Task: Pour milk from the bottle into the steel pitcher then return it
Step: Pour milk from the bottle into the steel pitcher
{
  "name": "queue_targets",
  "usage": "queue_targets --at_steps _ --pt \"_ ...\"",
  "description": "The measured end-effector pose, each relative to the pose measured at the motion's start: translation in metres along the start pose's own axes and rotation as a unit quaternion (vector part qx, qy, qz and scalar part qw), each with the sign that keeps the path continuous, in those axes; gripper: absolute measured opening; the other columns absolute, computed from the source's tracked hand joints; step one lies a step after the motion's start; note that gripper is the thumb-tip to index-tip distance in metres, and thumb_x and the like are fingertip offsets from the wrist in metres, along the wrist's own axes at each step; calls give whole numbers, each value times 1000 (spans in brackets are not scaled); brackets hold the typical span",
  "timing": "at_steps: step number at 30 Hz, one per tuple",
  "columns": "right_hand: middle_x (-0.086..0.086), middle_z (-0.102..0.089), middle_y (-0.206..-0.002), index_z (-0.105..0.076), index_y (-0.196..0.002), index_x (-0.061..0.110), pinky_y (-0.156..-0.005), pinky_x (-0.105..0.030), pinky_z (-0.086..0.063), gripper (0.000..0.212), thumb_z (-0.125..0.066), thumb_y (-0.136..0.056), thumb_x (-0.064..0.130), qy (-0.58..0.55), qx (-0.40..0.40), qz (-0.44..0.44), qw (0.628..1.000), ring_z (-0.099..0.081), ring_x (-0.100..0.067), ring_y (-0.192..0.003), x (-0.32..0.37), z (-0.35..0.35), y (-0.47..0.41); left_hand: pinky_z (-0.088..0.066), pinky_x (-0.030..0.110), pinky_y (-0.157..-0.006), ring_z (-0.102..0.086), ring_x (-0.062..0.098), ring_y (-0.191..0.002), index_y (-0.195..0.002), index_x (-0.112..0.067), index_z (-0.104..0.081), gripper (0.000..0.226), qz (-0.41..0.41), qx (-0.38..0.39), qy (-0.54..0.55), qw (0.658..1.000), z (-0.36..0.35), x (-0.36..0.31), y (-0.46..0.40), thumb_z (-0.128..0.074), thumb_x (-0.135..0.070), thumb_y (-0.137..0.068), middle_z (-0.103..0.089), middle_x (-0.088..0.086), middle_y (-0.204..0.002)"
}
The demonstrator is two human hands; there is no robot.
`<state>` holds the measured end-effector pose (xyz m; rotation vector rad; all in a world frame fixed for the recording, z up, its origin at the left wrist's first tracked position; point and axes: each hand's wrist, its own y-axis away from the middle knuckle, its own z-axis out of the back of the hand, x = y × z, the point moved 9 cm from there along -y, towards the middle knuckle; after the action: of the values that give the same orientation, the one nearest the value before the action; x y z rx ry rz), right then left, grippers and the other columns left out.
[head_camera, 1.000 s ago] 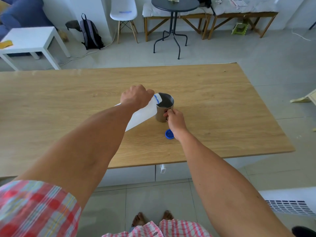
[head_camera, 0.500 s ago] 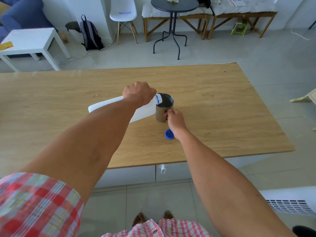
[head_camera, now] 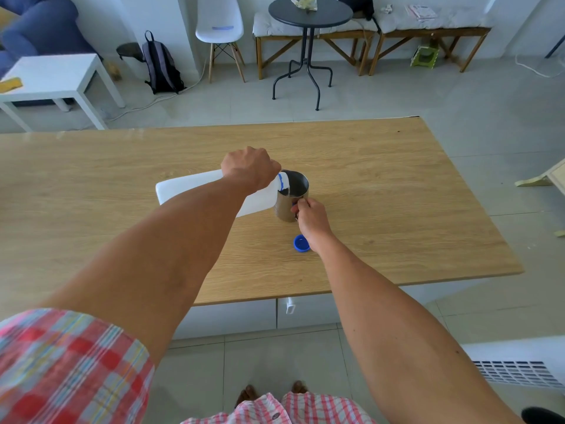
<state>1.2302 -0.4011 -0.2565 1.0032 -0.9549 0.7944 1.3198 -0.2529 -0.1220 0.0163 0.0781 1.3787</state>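
My left hand (head_camera: 249, 168) grips a white plastic milk bottle (head_camera: 189, 186) near its neck. The bottle lies almost level, its blue-ringed mouth over the rim of the steel pitcher (head_camera: 290, 197). The pitcher stands upright on the wooden table (head_camera: 397, 194). My right hand (head_camera: 312, 217) holds the pitcher by its handle on the near side. The bottle's blue cap (head_camera: 301, 243) lies on the table just in front of the pitcher, beside my right wrist. I cannot make out a stream of milk.
Beyond the table's far edge stand a white side table (head_camera: 58, 78), a backpack (head_camera: 160, 65), a white chair (head_camera: 220, 26), a round dark table (head_camera: 308, 13) and wooden benches (head_camera: 428, 32). A white vent unit (head_camera: 519, 365) sits on the floor at my right.
My left hand has lifted the bottle's base, tipping the bottle from a slant to nearly level over the pitcher. My right hand has stayed on the pitcher handle.
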Motion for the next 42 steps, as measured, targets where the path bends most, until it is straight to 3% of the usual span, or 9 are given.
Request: queue_targets --at_steps 42 --pt "-5 -59 -88 -60 -88 12 -66 -31 -38 29 -38 -106 19 4 13 -2 1000 -48 -18 -74 -2 0 -3 -39 33 -58 -52 22 -61 -73 -13 -55 35 3 1 -6 1000 -1 0 0 -39 -31 -98 -60 6 -77"
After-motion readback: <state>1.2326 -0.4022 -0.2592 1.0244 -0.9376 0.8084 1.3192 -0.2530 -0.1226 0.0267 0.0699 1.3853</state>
